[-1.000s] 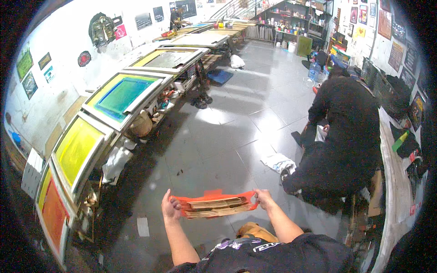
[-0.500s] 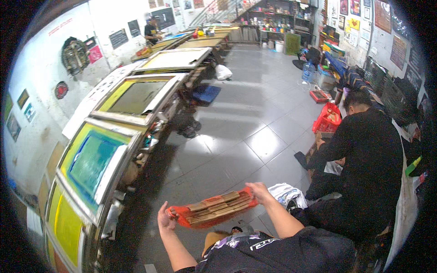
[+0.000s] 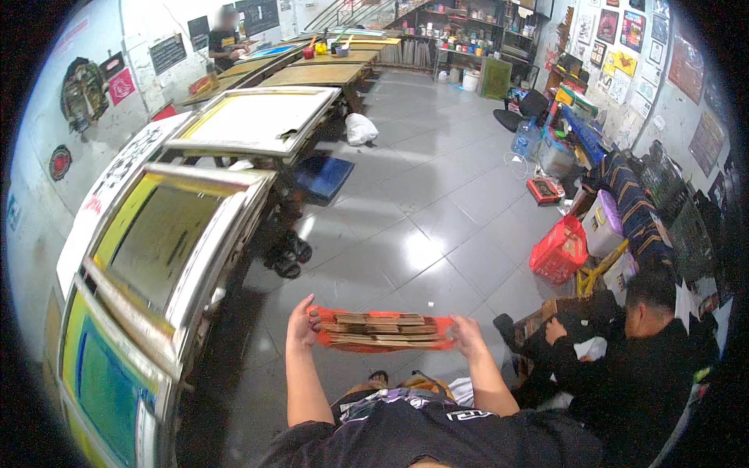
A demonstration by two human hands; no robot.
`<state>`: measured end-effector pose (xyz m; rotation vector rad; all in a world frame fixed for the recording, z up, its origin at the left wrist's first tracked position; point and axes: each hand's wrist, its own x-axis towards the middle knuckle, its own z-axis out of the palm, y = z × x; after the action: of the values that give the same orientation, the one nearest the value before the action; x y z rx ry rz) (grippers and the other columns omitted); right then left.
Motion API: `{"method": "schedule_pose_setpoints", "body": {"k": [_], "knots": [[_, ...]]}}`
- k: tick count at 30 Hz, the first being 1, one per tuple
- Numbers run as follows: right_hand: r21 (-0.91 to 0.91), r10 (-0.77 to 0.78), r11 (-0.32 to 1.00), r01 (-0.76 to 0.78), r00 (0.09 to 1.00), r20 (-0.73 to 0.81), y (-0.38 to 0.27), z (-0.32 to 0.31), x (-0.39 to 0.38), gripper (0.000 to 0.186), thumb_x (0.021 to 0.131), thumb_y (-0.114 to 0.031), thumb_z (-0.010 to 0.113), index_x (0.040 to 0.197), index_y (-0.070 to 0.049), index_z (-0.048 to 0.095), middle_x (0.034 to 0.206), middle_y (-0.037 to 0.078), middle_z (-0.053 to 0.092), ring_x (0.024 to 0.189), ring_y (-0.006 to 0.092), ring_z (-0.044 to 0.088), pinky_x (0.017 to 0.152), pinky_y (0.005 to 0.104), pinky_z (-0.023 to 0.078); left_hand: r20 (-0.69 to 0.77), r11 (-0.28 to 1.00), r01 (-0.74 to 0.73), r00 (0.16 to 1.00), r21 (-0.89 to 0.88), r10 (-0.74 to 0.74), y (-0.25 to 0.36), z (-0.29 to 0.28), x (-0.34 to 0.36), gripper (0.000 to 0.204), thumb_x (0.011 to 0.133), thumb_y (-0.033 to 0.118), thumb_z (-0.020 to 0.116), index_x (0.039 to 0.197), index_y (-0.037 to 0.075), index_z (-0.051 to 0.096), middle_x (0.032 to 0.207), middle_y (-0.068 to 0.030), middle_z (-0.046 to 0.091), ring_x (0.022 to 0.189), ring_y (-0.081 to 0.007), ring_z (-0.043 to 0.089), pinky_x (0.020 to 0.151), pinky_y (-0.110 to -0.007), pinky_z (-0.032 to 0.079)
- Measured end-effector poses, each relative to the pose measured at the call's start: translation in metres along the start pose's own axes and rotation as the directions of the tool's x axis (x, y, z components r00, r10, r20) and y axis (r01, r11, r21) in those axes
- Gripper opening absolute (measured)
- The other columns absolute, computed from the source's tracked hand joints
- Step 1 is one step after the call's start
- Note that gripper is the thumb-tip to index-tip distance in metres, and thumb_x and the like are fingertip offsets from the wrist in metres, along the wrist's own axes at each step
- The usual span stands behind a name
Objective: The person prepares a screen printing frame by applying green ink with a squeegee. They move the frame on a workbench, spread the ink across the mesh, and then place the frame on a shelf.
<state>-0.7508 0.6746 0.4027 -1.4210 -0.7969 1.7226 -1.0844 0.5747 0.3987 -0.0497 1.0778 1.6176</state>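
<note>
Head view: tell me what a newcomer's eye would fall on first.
Likely first is the red-orange bag, stretched between the left hand and right hand at lower centre, with stacked flat brown pieces showing. Next come the blue-green screen-printing frame at lower left and the bright red bag or basket on the floor at right.

Red basket (image 3: 559, 251) there at three o'clock, blue water bottle (image 3: 525, 137) at two, crowded shelves (image 3: 470, 52) at one, white bag (image 3: 360, 129) at twelve, camouflage jacket (image 3: 83, 93) hanging at ten, green-and-blue framed screen (image 3: 105, 382) at eight!
</note>
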Motion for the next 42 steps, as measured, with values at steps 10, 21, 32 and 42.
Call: {"method": "schedule_pose_setpoints", "body": {"k": [10, 21, 32, 42], "knots": [[0.025, -0.185, 0.98, 0.195, 0.957, -0.223, -0.16, -0.026, 0.232, 0.021, 0.077, -0.018, 0.061, 0.066, -0.007, 0.047, 0.055, 0.0, 0.04, 0.044, 0.0122, 0.041, 0.039, 0.0278, 0.035, 0.062, 0.98, 0.149, 0.985, 0.135, -0.159, 0.041, 0.248, 0.25, 0.025, 0.076, 0.027, 0.065, 0.077, 0.013, 0.045, 0.053, 0.0054, 0.033, 0.041, -0.0049, 0.028, 0.037, -0.02, 0.02], [-0.041, -0.302, 0.952, 0.302, 0.92, -0.249, -0.326, 0.012, 0.498, 0.025, 0.078, -0.017, 0.058, 0.06, -0.01, 0.043, 0.051, -0.002, 0.037, 0.04, 0.0101, 0.037, 0.036, 0.0279, 0.031, 0.182, 0.963, 0.199, 0.956, 0.179, -0.232, 0.09, 0.422, 0.504, 0.028, 0.078, 0.028, 0.061, 0.069, 0.014, 0.04, 0.05, 0.0056, 0.032, 0.038, -0.0047, 0.025, 0.035, -0.019, 0.018], [0.044, -0.121, 0.987, 0.153, 0.901, -0.416, -0.475, 0.067, 0.782, 0.023, 0.077, -0.018, 0.058, 0.062, -0.01, 0.043, 0.049, -0.001, 0.036, 0.038, 0.0118, 0.035, 0.036, 0.029, 0.031, 0.095, 0.913, 0.222, 0.959, 0.342, -0.268, 0.154, 0.628, 0.788, 0.026, 0.075, 0.026, 0.065, 0.074, 0.008, 0.046, 0.055, 0.0027, 0.04, 0.039, -0.0055, 0.031, 0.034, -0.02, 0.021], [0.114, -0.141, 0.972, 0.203, 0.904, -0.405, -0.599, 0.083, 1.032, 0.023, 0.079, -0.021, 0.058, 0.063, -0.011, 0.044, 0.051, -0.001, 0.037, 0.04, 0.0118, 0.036, 0.04, 0.0308, 0.035, 0.109, 0.905, 0.21, 0.958, 0.369, -0.267, 0.192, 0.834, 1.04, 0.025, 0.079, 0.024, 0.061, 0.066, 0.013, 0.042, 0.053, 0.0048, 0.035, 0.04, -0.0047, 0.029, 0.035, -0.019, 0.018]]}}
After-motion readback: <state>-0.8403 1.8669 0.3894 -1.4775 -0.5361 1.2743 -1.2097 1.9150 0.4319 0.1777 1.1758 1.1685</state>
